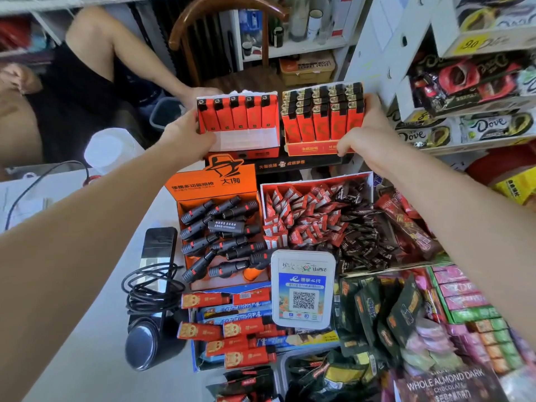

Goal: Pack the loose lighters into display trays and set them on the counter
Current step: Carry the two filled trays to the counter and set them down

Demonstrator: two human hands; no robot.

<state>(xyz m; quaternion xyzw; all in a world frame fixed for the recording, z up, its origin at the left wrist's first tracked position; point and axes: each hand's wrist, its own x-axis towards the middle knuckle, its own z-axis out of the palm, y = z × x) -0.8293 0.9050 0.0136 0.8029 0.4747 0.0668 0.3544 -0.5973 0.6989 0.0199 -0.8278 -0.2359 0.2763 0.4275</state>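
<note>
Two trays (240,140) of upright lighters (322,123)

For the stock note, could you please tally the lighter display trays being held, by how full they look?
Partly filled tray, one row of lighters, held by left hand: 1
Full tray, held by right hand: 1
Total: 2

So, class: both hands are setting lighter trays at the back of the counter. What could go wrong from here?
1. The left tray holds only one back row of lighters, with its front empty; tilting it could topple them forward.
2. The right hand holds the full tray only at its outer side, so it might slip from that grip.
3. Both trays seem to rest on a black box above the torch lighters; a nudge could drop them.
</note>
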